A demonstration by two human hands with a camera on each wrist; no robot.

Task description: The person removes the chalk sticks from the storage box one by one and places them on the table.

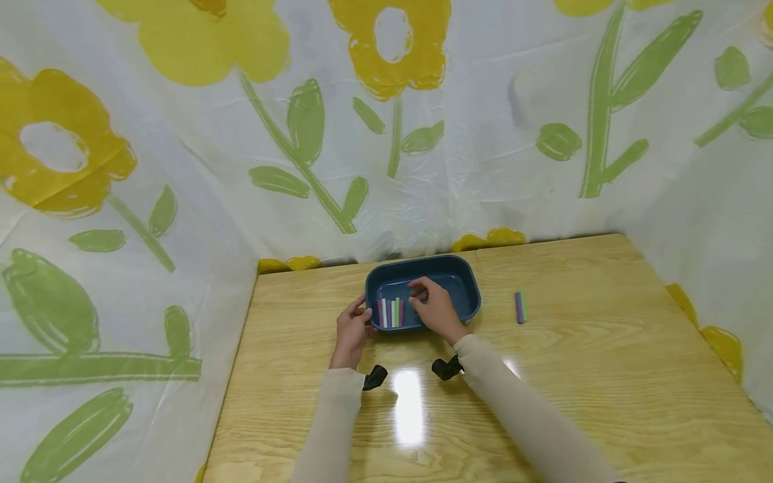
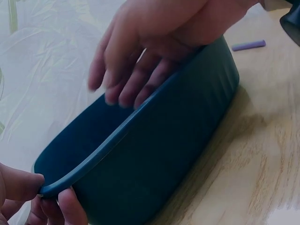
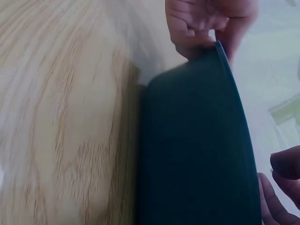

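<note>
Pinching the rim of the tray (image 1: 453, 285), lower centre of the head view: left hand (image 1: 352, 332); over the tray: right hand (image 1: 437, 310), fingers bent, whether round anything we cannot tell. We judge a tug on the rim or a brushing knuckle could roll the sticks (image 1: 389, 313), rowed at the tray's left, out of line, and a nudge scatter the loose pair (image 1: 519, 308) lower right of centre. Tray: smooth, blue, round-cornered; sticks: slim, straight, seemingly chalky; table (image 1: 604, 335): grained wood.
</note>
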